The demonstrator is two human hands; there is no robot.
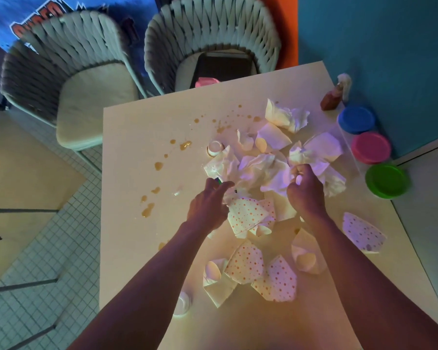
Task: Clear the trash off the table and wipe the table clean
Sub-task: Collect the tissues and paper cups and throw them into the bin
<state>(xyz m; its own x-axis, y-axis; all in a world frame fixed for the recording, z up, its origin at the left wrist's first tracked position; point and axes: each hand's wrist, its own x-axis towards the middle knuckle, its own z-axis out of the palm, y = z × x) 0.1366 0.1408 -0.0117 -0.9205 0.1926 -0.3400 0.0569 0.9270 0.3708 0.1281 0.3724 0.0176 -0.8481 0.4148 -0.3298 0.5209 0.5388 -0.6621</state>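
Two hands reach into the paper trash [261,170] piled in the middle of the table [142,137]. Left hand [208,205] curls its fingers around a crumpled bit. Right hand [305,190] pinches a white napkin [278,183]. Brown spills [185,145] dot the table's left side.

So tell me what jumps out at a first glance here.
A heap of crumpled napkins and dotted paper cones covers the middle of the white table, with the left hand and right hand both gripping into it. Brown sauce splatters trail across the table's left side. Blue, pink and green lids line the right edge.
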